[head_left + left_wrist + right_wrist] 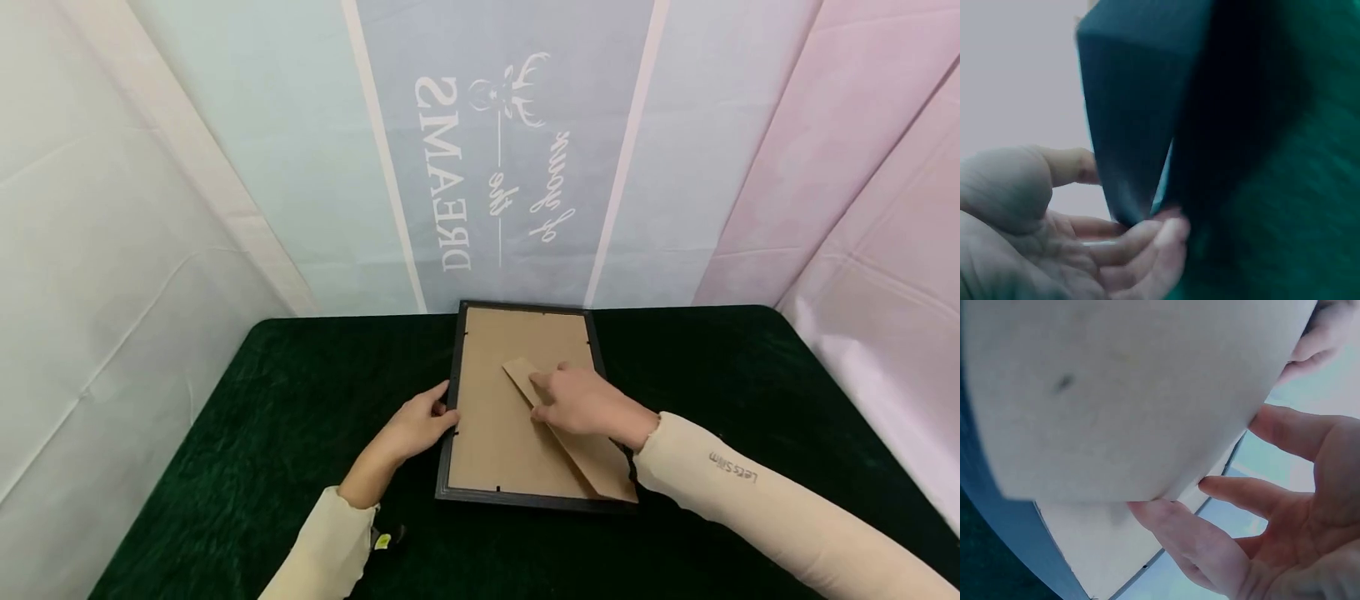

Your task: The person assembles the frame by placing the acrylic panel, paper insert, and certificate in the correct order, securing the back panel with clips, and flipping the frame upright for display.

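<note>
A black picture frame (pixel 525 502) lies face down, its brown backing board (pixel 487 400) upward. On the board a brown easel-stand flap (pixel 592 462) stands at a slant, its free long edge raised. My left hand (pixel 416 427) grips the frame's left side; in the left wrist view, the fingers (pixel 1138 250) curl round the dark frame edge (pixel 1135 119). My right hand (pixel 581 404) reaches over the flap and touches its raised edge. In the right wrist view, the spread, nearly straight fingers (pixel 1188 534) meet the edge of the flap (pixel 1129 412).
Dark green cloth (pixel 322 392) covers the table. A printed fabric backdrop (pixel 495 283) rises behind it, close to the frame's far end. Pale cloth walls (pixel 150 275) stand at both sides. A small dark item with a yellow-green patch (pixel 382 542) is beside the left cuff.
</note>
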`<action>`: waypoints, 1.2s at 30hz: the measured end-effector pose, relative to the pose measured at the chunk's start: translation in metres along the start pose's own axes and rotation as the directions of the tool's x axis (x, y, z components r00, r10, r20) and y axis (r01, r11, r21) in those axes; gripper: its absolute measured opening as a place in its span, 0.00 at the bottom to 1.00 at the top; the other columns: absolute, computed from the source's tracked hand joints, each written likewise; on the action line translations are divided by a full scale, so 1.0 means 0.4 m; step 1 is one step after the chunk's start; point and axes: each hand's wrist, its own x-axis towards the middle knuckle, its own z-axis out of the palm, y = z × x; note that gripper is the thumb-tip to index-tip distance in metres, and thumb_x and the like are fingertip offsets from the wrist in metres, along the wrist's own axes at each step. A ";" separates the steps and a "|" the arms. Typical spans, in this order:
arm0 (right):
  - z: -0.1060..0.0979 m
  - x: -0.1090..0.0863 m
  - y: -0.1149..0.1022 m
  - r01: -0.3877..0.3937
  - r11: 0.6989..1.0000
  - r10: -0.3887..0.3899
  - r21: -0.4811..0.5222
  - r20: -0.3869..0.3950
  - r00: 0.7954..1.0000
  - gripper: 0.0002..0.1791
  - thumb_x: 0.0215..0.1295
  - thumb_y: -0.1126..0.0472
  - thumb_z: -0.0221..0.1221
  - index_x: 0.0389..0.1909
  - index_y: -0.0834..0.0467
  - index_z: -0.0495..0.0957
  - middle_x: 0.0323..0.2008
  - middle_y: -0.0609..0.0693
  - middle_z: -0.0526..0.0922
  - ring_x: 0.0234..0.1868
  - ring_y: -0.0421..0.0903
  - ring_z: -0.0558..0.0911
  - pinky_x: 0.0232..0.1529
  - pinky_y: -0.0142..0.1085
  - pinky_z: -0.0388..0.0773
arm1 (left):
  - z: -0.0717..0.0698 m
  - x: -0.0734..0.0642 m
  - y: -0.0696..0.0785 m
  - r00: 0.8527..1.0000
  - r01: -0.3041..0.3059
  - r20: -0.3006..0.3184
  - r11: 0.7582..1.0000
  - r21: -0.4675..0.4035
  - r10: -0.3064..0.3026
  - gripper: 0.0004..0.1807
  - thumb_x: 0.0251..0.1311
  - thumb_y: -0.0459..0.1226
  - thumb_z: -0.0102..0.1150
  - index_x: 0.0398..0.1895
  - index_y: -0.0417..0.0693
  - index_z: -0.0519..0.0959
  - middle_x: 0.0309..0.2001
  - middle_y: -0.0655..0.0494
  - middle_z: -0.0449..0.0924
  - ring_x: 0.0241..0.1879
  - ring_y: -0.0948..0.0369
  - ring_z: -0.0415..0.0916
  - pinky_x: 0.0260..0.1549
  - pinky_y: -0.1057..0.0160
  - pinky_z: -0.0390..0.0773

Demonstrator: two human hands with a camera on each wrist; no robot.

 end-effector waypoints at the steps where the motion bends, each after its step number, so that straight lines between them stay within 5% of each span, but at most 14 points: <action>1: -0.008 -0.002 0.005 0.002 1.000 -0.002 0.030 -0.001 1.000 0.35 0.67 0.49 0.62 0.72 0.56 0.66 0.56 0.61 0.80 0.41 0.51 0.81 0.31 0.39 0.74 | -0.007 -0.003 0.007 1.000 -0.003 0.013 0.998 -0.055 0.004 0.36 0.68 0.39 0.58 0.77 0.46 0.58 0.41 0.49 0.78 0.31 0.60 0.74 0.30 0.62 0.77; 4: -0.034 -0.010 0.023 0.010 0.992 -0.009 0.126 -0.005 1.000 0.35 0.68 0.48 0.61 0.73 0.55 0.64 0.28 0.51 0.82 0.20 0.43 0.72 0.19 0.34 0.66 | -0.037 -0.022 0.033 0.998 -0.012 0.065 0.979 -0.201 0.026 0.40 0.67 0.39 0.60 0.79 0.50 0.53 0.46 0.45 0.78 0.34 0.59 0.78 0.35 0.60 0.82; 7: -0.055 -0.025 0.043 0.025 0.972 -0.022 0.232 -0.017 1.000 0.35 0.70 0.49 0.59 0.74 0.54 0.63 0.15 0.53 0.75 0.11 0.39 0.58 0.15 0.31 0.62 | -0.064 -0.055 0.062 0.993 -0.013 0.107 0.968 -0.251 0.041 0.42 0.66 0.43 0.62 0.79 0.55 0.51 0.52 0.44 0.75 0.38 0.59 0.80 0.40 0.59 0.84; 9: -0.062 -0.032 0.059 0.039 0.961 -0.031 0.273 -0.034 0.999 0.34 0.70 0.49 0.59 0.74 0.53 0.63 0.31 0.61 0.86 0.13 0.40 0.60 0.16 0.33 0.64 | -0.075 -0.079 0.080 0.990 -0.034 0.128 0.968 -0.247 0.067 0.42 0.66 0.44 0.63 0.79 0.58 0.52 0.53 0.43 0.74 0.39 0.59 0.80 0.40 0.57 0.84; 11: -0.069 -0.039 0.075 0.042 0.952 -0.030 0.302 -0.042 0.999 0.34 0.70 0.48 0.59 0.74 0.53 0.64 0.49 0.64 0.85 0.19 0.42 0.71 0.22 0.36 0.72 | -0.082 -0.101 0.099 0.985 -0.059 0.145 0.969 -0.238 0.095 0.43 0.64 0.45 0.64 0.78 0.60 0.53 0.53 0.43 0.74 0.38 0.58 0.80 0.39 0.54 0.84; 14: -0.080 -0.048 0.093 0.040 0.941 -0.026 0.337 -0.048 0.999 0.34 0.70 0.46 0.58 0.74 0.51 0.64 0.65 0.61 0.75 0.39 0.47 0.83 0.37 0.41 0.81 | -0.085 -0.128 0.125 0.973 -0.086 0.182 0.959 -0.270 0.138 0.45 0.63 0.42 0.66 0.78 0.61 0.52 0.50 0.42 0.74 0.35 0.57 0.81 0.38 0.51 0.85; 16: -0.086 -0.056 0.099 0.050 0.930 -0.034 0.363 -0.050 0.998 0.34 0.71 0.46 0.58 0.74 0.51 0.64 0.66 0.60 0.75 0.46 0.48 0.84 0.43 0.41 0.81 | -0.087 -0.142 0.138 0.966 -0.087 0.208 0.947 -0.310 0.157 0.46 0.63 0.40 0.66 0.79 0.61 0.50 0.50 0.40 0.74 0.33 0.57 0.83 0.38 0.49 0.86; 19: -0.089 -0.070 0.102 0.063 0.905 -0.047 0.421 -0.049 0.998 0.34 0.70 0.46 0.59 0.74 0.49 0.63 0.42 0.57 0.85 0.26 0.42 0.78 0.34 0.38 0.78 | -0.093 -0.159 0.152 0.962 -0.085 0.216 0.937 -0.339 0.165 0.45 0.63 0.39 0.66 0.78 0.62 0.51 0.52 0.40 0.71 0.30 0.55 0.83 0.34 0.50 0.86; 22: -0.087 -0.084 0.102 0.078 0.879 -0.060 0.470 -0.054 0.997 0.34 0.70 0.47 0.59 0.74 0.48 0.63 0.16 0.46 0.70 0.15 0.39 0.60 0.25 0.35 0.70 | -0.102 -0.169 0.160 0.965 -0.117 0.183 0.935 -0.334 0.186 0.42 0.64 0.39 0.65 0.78 0.62 0.54 0.54 0.40 0.69 0.27 0.55 0.80 0.29 0.54 0.85; 24: -0.085 -0.093 0.100 0.089 0.868 -0.064 0.489 -0.068 0.996 0.34 0.70 0.47 0.59 0.74 0.47 0.63 0.13 0.42 0.60 0.15 0.38 0.59 0.23 0.35 0.69 | -0.106 -0.175 0.164 0.966 -0.146 0.152 0.929 -0.339 0.208 0.40 0.65 0.39 0.63 0.77 0.61 0.56 0.53 0.41 0.69 0.25 0.58 0.77 0.26 0.57 0.83; 29: -0.079 -0.112 0.095 0.130 0.845 -0.077 0.519 -0.122 0.990 0.34 0.70 0.47 0.59 0.75 0.47 0.62 0.22 0.46 0.66 0.22 0.39 0.65 0.24 0.33 0.69 | -0.112 -0.192 0.174 0.956 -0.220 0.102 0.903 -0.368 0.274 0.38 0.66 0.36 0.61 0.77 0.56 0.57 0.49 0.45 0.71 0.28 0.63 0.73 0.24 0.66 0.77; 32: -0.078 -0.127 0.096 0.140 0.835 -0.066 0.532 -0.157 0.985 0.35 0.70 0.47 0.59 0.75 0.47 0.61 0.38 0.53 0.77 0.32 0.41 0.74 0.29 0.32 0.74 | -0.115 -0.198 0.187 0.940 -0.284 0.081 0.891 -0.355 0.331 0.37 0.67 0.37 0.61 0.76 0.55 0.58 0.50 0.44 0.72 0.34 0.62 0.78 0.32 0.68 0.80; 36: -0.080 -0.143 0.095 0.139 0.801 -0.043 0.582 -0.176 0.983 0.35 0.71 0.48 0.59 0.76 0.48 0.60 0.57 0.59 0.76 0.47 0.49 0.80 0.39 0.33 0.80 | -0.128 -0.195 0.213 0.919 -0.358 0.038 0.870 -0.338 0.393 0.35 0.66 0.35 0.61 0.75 0.52 0.62 0.50 0.42 0.74 0.42 0.57 0.80 0.43 0.67 0.83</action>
